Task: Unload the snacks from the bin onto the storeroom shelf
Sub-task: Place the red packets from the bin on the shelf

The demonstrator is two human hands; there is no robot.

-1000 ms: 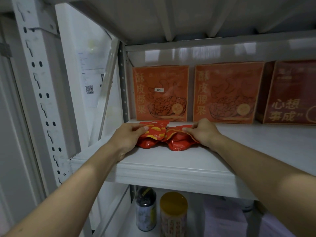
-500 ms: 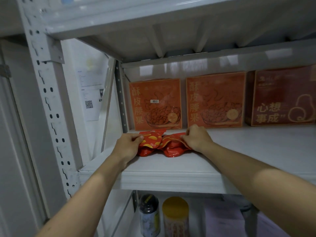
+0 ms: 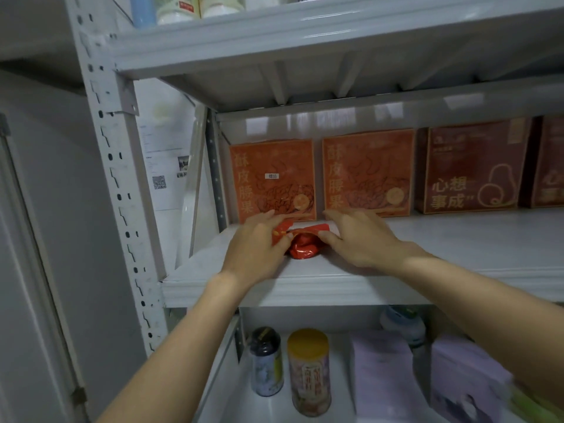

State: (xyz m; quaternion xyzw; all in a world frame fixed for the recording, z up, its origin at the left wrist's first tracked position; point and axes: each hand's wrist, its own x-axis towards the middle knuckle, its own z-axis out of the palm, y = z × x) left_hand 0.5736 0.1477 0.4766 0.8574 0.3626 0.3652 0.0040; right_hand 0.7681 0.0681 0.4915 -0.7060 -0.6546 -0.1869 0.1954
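Red crinkly foil snack pack sits mid-frame on the white metal storeroom shelf, near its front lip & just in front of the left flat orange cardboard box; one pack or two bunched together, can't tell. Left hand wraps the pack's left end, fingers over the top w/ thumb at the front, so clamped on it. Right hand lies at the pack's right end, fingers straighter & spread, thumb touching the foil: looks more like pressing/nudging than gripping, tho blur makes that unsure. Prob. both hands flank it to square it up & slide it back, since soft foil slumps otherwise. Behind: a 2nd orange box & a dark red carton stand upright along the back wall, so the pack can't go deeper than their faces; bare shelf lies to the right. Perforated grey upright post bounds the left of frame. Lower shelf holds a dark tin, a yellow-lidded jar & lilac packs. Bin not in view.
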